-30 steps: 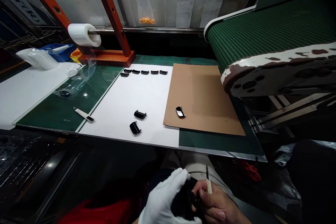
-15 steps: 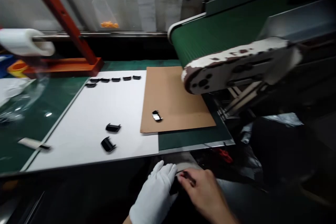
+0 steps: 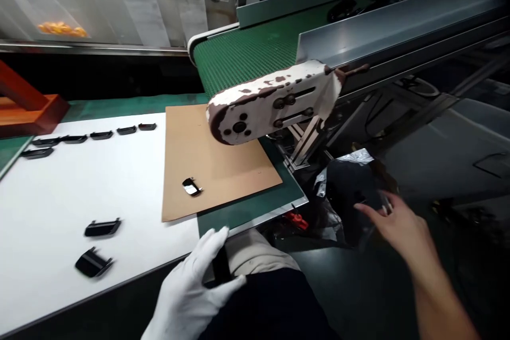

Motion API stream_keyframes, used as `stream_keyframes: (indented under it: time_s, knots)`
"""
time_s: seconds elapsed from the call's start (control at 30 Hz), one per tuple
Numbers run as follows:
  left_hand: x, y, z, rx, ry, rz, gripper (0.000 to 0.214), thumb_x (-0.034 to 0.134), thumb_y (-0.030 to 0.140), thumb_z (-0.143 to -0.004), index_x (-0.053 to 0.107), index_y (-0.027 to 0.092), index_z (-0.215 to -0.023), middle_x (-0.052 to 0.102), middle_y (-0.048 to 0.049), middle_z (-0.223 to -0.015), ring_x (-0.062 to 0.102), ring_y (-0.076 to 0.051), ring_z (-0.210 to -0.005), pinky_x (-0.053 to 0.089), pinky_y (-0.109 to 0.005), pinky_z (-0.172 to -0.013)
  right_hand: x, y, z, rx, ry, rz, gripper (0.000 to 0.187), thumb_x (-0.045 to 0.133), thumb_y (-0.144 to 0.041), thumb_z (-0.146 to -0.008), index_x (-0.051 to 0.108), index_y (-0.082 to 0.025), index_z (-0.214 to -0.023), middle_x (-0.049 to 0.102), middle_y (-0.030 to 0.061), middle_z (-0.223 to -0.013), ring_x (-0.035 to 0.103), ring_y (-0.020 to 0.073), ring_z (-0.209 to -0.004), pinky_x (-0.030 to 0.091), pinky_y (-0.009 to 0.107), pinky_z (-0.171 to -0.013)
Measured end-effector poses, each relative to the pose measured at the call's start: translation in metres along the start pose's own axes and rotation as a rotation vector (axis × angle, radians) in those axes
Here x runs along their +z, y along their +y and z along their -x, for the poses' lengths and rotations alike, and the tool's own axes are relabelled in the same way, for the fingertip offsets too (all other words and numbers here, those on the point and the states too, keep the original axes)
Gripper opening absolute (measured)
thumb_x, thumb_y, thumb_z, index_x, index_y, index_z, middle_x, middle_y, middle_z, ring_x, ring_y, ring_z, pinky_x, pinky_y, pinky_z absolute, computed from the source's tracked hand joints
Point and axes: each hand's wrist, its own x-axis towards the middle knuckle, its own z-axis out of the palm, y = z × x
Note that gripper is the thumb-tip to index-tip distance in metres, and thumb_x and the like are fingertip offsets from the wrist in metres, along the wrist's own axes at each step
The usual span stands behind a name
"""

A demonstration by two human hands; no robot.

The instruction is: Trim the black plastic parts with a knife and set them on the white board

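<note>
My left hand (image 3: 195, 281) wears a white glove and is at the table's front edge above my lap. Its thumb and fingers are spread, and nothing shows between them. Out to the right, my bare right hand (image 3: 402, 228) reaches over a dark bag (image 3: 345, 202). Its thumb stands apart from the curled fingers, and I make out no held part. Two black plastic parts (image 3: 102, 228) lie on the white sheet (image 3: 135, 180), left of my gloved hand. A shiny black part (image 3: 192, 187) rests on the brown cardboard (image 3: 235, 175).
Several black parts (image 3: 101, 135) form a row along the white sheet's far side. A green conveyor belt (image 3: 239, 53) overhangs the cardboard, its white end plate (image 3: 263, 103) jutting towards me. An orange stand (image 3: 32, 109) is at far left. Something red (image 3: 297, 220) hangs below the table corner.
My hands have parted: the right has swung out to the right over the dark bag, while the gloved left has spread its fingers. The view has turned right.
</note>
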Motion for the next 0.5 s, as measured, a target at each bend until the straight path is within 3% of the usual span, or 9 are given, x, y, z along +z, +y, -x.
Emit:
stream_keyframes:
  time_s: [0.07,0.1,0.17,0.2,0.33,0.4,0.5]
  knots:
    - [-0.004,0.011,-0.006,-0.057,0.037,0.131,0.071,0.074,0.036,-0.073,0.042,0.025,-0.136,0.065,-0.0066,-0.122,0.065,-0.024,-0.106,0.052,-0.035,-0.097,-0.007,0.008,-0.014,0.046,0.044,0.119,0.087,0.059,-0.066,-0.07,0.049,-0.004,-0.13,0.067,0.0248,-0.077,0.059,0.0261,-0.051,0.036,0.04,-0.05]
    - [-0.005,0.018,-0.008,-0.098,0.041,0.21,0.073,0.076,0.035,-0.072,0.042,0.025,-0.136,0.064,-0.0062,-0.122,0.065,-0.023,-0.106,0.05,-0.035,-0.099,-0.005,0.007,-0.013,0.018,0.005,0.119,0.073,0.049,-0.064,-0.079,0.053,-0.011,-0.128,0.067,0.0214,-0.08,0.061,0.0249,-0.056,0.039,0.04,-0.053]
    - [-0.004,0.029,-0.012,-0.172,0.05,0.369,0.08,0.08,0.032,-0.068,0.041,0.024,-0.137,0.064,-0.0059,-0.122,0.065,-0.022,-0.106,0.049,-0.034,-0.101,0.007,-0.004,0.002,-0.12,-0.149,0.033,0.054,0.038,-0.059,-0.087,0.062,-0.021,-0.116,0.065,0.0112,-0.073,0.06,0.0202,-0.057,0.043,0.035,-0.055]
    - [-0.003,0.034,-0.014,-0.21,0.056,0.44,0.082,0.081,0.03,-0.066,0.041,0.023,-0.137,0.065,-0.0059,-0.121,0.065,-0.021,-0.106,0.049,-0.034,-0.101,0.015,-0.013,0.015,-0.214,-0.254,-0.043,0.048,0.041,-0.058,-0.087,0.064,-0.024,-0.112,0.063,0.0065,-0.069,0.057,0.0177,-0.054,0.044,0.033,-0.054]
    - [-0.003,0.046,-0.015,-0.32,0.079,0.635,0.086,0.084,0.028,-0.062,0.043,0.019,-0.137,0.066,-0.0069,-0.119,0.064,-0.021,-0.107,0.051,-0.031,-0.097,0.049,-0.065,0.068,-0.487,-0.635,-0.428,0.033,0.048,-0.05,-0.088,0.064,-0.023,-0.096,0.061,0.0004,-0.064,0.05,0.0119,-0.045,0.041,0.024,-0.043]
    - [-0.004,0.049,-0.013,-0.363,0.097,0.705,0.087,0.084,0.031,-0.061,0.044,0.019,-0.137,0.066,-0.0075,-0.119,0.065,-0.022,-0.107,0.054,-0.029,-0.094,0.06,-0.093,0.086,-0.592,-0.811,-0.459,0.032,0.043,-0.046,-0.092,0.063,-0.021,-0.086,0.058,-0.0005,-0.061,0.051,0.0115,-0.048,0.04,0.023,-0.045]
    - [-0.007,0.052,-0.009,-0.415,0.119,0.777,0.088,0.084,0.034,-0.061,0.044,0.019,-0.137,0.065,-0.0085,-0.119,0.067,-0.023,-0.102,0.056,-0.029,-0.09,0.065,-0.123,0.098,-0.776,-0.938,-0.392,0.042,0.03,-0.049,-0.096,0.057,-0.021,-0.079,0.05,-0.002,-0.061,0.048,0.0117,-0.054,0.036,0.025,-0.051]
